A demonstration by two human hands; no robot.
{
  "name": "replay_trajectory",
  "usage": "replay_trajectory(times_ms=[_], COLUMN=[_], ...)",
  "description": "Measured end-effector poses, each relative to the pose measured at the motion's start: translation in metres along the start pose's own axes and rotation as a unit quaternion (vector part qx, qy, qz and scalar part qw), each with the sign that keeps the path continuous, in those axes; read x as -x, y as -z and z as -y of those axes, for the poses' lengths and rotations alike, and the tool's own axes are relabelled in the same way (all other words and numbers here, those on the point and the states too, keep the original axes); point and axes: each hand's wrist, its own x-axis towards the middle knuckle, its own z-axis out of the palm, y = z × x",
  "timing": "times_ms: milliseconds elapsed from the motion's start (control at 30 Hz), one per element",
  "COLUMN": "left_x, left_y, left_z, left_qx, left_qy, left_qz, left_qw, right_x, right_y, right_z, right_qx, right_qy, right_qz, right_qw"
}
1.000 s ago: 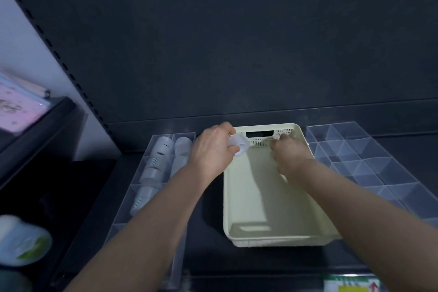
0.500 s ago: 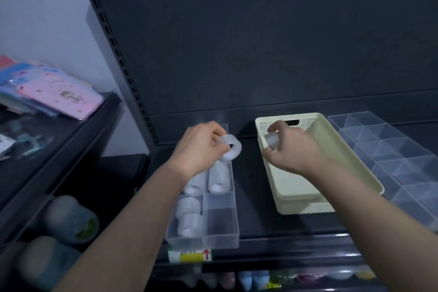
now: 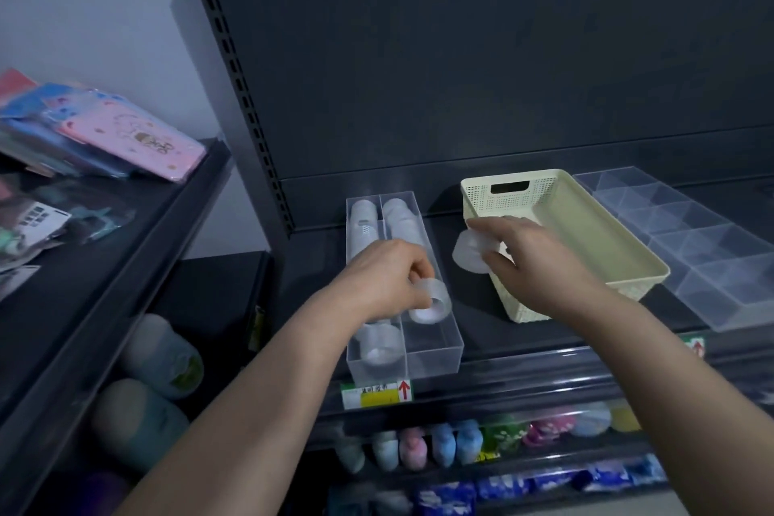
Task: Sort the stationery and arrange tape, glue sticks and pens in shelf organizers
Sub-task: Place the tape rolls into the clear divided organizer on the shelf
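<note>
**Two tape rolls in hand above the shelf organizers**

Centre frame, the left hand (image 3: 385, 285) pinches a clear tape roll (image 3: 431, 302) between thumb and curled fingers, holding it over the right-hand channel of the clear organizer (image 3: 435, 356). Stored rolls (image 3: 400, 218) line both channels toward the back. Just right of centre, the right hand (image 3: 532, 260) grips a second tape roll (image 3: 471, 253) beside the left wall of the cream basket (image 3: 586, 230), above the dark shelf (image 3: 473, 314). A divided clear tray (image 3: 691, 239) lies at the right edge, next to the basket
</note>
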Motion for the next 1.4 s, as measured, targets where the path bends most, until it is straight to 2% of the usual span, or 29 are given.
replay_trajectory(times_ms=[167,333,500,700,900,1067,1167,1400], left_x=[0.001,0.003,0.012,0.026,0.031,0.019,0.005,-0.040], left_y=[-0.019,-0.027,-0.011,-0.009,-0.014,-0.018,-0.025,-0.058], left_z=[0.005,0.013,0.026,0.032,0.023,-0.005,-0.031,-0.081], left_qx=[-0.101,-0.081,-0.063,-0.071,-0.044,-0.022,-0.009,-0.022], left_qy=[-0.018,0.010,0.052,0.060,0.038,0.003,-0.010,0.015], left_qz=[-0.034,-0.068,-0.158,-0.162,-0.177,-0.184,-0.182,-0.120], left_qw=[0.994,0.994,0.984,0.982,0.982,0.983,0.983,0.992], right_x=[0.008,0.014,0.013,0.011,0.018,0.027,0.029,0.031], right_y=[0.000,-0.002,-0.014,-0.040,-0.041,-0.013,0.006,0.041], right_z=[0.001,0.012,0.023,0.030,0.024,0.003,-0.028,-0.105], right_qx=[-0.019,-0.044,-0.048,0.045,0.047,0.053,0.084,0.140], right_qy=[0.007,0.048,0.104,0.129,0.084,0.049,0.007,-0.100], right_qz=[0.029,0.024,0.086,0.155,0.144,0.055,0.034,-0.001], right_qw=[0.999,0.998,0.990,0.978,0.985,0.996,0.996,0.985])
